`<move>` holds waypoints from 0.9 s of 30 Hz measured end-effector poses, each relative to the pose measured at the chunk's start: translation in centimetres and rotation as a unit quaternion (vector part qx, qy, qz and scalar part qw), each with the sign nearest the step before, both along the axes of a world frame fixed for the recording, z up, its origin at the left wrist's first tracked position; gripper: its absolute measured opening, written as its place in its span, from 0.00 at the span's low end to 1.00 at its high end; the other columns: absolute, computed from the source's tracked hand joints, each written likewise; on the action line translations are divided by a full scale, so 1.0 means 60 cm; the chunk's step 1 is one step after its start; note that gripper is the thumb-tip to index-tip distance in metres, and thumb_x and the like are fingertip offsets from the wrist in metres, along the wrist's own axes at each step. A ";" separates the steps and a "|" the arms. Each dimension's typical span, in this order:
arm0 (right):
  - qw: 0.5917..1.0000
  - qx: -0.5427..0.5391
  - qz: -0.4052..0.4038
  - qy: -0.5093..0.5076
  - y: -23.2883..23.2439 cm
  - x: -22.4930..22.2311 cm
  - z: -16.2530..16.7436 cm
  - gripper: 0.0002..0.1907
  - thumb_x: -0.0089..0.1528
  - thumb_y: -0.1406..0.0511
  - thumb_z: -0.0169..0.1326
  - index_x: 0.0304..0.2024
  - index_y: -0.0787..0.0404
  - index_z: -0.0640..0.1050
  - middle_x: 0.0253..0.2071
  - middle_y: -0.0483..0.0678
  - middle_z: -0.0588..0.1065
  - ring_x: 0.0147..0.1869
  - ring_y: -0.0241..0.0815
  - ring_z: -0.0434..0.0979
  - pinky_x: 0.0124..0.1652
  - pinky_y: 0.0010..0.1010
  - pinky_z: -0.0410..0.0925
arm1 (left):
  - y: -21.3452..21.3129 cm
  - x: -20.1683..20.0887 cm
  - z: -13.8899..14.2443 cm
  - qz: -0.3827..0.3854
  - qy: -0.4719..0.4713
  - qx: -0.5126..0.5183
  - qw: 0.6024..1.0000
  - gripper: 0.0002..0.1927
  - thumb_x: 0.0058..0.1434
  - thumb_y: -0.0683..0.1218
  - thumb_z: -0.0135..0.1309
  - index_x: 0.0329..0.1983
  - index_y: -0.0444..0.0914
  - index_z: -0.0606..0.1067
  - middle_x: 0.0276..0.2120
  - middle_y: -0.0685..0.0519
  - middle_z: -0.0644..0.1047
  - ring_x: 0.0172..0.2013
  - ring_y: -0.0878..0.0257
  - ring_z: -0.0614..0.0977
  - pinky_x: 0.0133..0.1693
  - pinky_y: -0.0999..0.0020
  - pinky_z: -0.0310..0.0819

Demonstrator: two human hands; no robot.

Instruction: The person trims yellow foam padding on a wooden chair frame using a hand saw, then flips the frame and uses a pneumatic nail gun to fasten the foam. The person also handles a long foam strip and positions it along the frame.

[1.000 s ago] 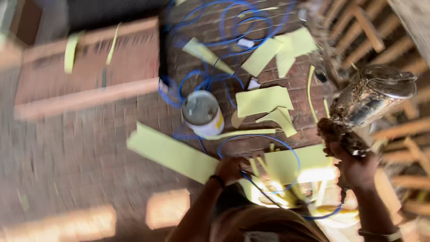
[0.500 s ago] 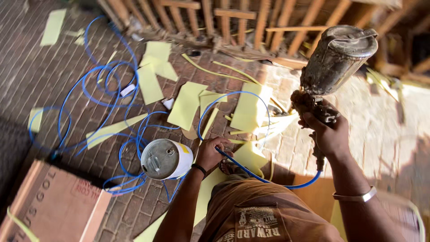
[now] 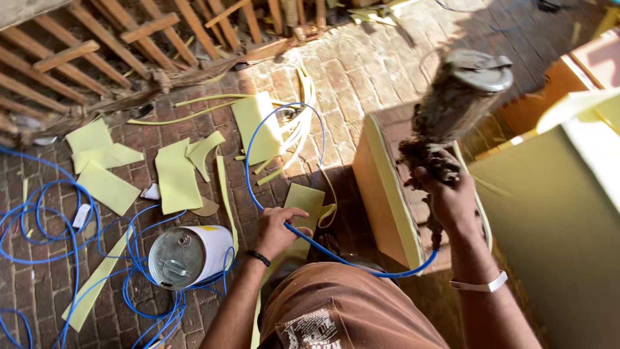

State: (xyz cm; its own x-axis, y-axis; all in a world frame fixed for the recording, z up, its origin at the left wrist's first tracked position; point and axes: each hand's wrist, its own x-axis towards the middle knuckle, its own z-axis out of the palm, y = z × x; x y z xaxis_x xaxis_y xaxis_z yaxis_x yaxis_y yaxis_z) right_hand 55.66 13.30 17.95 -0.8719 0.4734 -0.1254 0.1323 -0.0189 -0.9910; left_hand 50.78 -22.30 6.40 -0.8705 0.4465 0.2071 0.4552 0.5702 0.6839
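Closest to the camera is the person's brown shirt, with both arms reaching out from it. The left hand [image 3: 279,229] is curled around a thin blue air hose [image 3: 271,136], fingers closed on it just above the knee. The right hand [image 3: 452,197] is up higher, clamped tight on the handle of a grimy, crusted spray gun with a metal cup on top [image 3: 455,106], tilted so the lid points up and right; there's a white band on that wrist. The hose runs from the left hand under and across to the bottom of the gun.

Just left of the left arm, a white metal can [image 3: 190,255] lies on its side on the brick floor [image 3: 381,71], sitting in loops of the same blue hose. Right of the gun is a big pale-yellow foam-covered block [image 3: 549,220], with a wooden box frame [image 3: 381,187] beside it.

Further out, yellow foam offcuts [image 3: 174,174] are scattered over the bricks. Along the top left is a rack of wooden slats [image 3: 77,61].
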 end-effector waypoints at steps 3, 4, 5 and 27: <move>0.998 0.008 -0.048 0.033 0.031 0.124 0.012 0.16 0.65 0.74 0.54 0.56 0.67 0.77 0.47 0.49 0.80 0.46 0.38 0.80 0.45 0.31 0.77 | 0.034 0.075 0.002 -0.048 -0.009 -0.007 0.999 0.21 0.38 0.59 0.75 0.34 0.49 0.84 0.17 0.59 0.74 0.23 0.60 0.78 0.35 0.61 0.69; 0.997 0.020 -0.061 0.039 0.039 0.170 0.018 0.16 0.66 0.74 0.53 0.57 0.68 0.77 0.47 0.49 0.79 0.45 0.38 0.79 0.45 0.31 0.77 | 0.041 0.101 0.003 -0.065 -0.011 -0.014 0.998 0.21 0.39 0.59 0.75 0.35 0.50 0.84 0.17 0.59 0.74 0.23 0.60 0.77 0.36 0.62 0.69; 0.996 0.024 -0.082 0.035 0.044 0.213 0.021 0.16 0.66 0.74 0.53 0.57 0.67 0.77 0.47 0.48 0.79 0.45 0.37 0.79 0.45 0.30 0.77 | 0.045 0.130 0.002 -0.081 -0.010 -0.020 0.997 0.21 0.39 0.59 0.75 0.35 0.50 0.84 0.18 0.59 0.74 0.23 0.60 0.77 0.36 0.62 0.69; 0.991 0.077 -0.112 -0.002 0.141 0.660 -0.010 0.15 0.67 0.71 0.57 0.56 0.66 0.78 0.39 0.48 0.79 0.37 0.36 0.80 0.39 0.28 0.75 | 0.144 0.615 -0.004 0.001 -0.149 -0.001 0.989 0.19 0.39 0.49 0.78 0.34 0.46 0.84 0.15 0.58 0.72 0.19 0.65 0.74 0.26 0.66 0.70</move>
State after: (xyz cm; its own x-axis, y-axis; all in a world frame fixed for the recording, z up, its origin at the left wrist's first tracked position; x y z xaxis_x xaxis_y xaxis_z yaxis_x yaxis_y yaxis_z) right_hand 95.25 21.76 17.32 -0.7418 0.6695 -0.0393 0.1452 0.1031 -0.9840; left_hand 87.71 -13.66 6.17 -0.8935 0.4451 -0.0596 0.2326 0.5722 0.7865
